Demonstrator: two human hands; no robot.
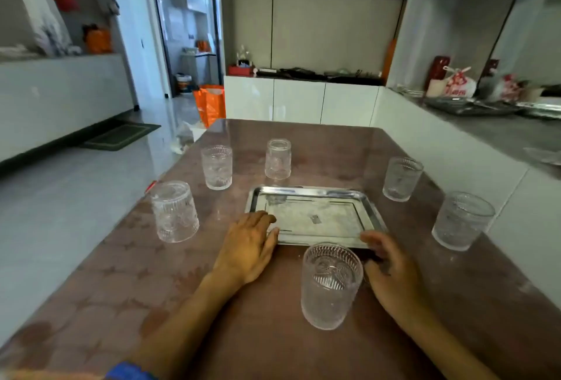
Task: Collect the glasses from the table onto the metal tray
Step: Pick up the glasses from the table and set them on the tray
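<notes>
Glasses [331, 285] ring metal tray [312, 191]; both hands at tray edge.

We look from head height, forward and down, close over the table [303, 349], with only this single wide view

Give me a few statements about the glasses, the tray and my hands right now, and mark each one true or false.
1. Six glasses stand on the table around the metal tray. True.
2. One glass already sits on the tray. False: the tray holds no glass.
3. The left hand rests at the tray's near left corner. True.
4. The right hand is lifting the nearest glass. False: it rests beside that glass at the tray's near right corner.
5. The tray is plastic and round. False: it is metal and rectangular.
</notes>
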